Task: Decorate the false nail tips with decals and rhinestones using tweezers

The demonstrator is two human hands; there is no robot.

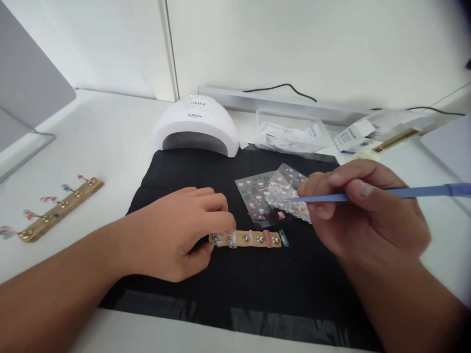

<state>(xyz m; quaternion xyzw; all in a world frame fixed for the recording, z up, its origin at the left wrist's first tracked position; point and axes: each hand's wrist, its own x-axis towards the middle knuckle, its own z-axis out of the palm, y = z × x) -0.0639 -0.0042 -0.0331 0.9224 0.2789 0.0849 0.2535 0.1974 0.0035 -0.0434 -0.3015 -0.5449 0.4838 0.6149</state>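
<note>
My left hand (180,230) pinched the near end of the wooden nail strip (247,239) on the black mat (257,289); my right hand (364,211) clamped its grip on the blue tool (386,194), tip over the sticker sheets (274,196) just beyond the strip; farther back sat the white lamp (196,125) on the bench (110,137).

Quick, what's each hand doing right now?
Left hand: closed, pinching the nail strip.
Right hand: closed, holding a blue tool.
</note>
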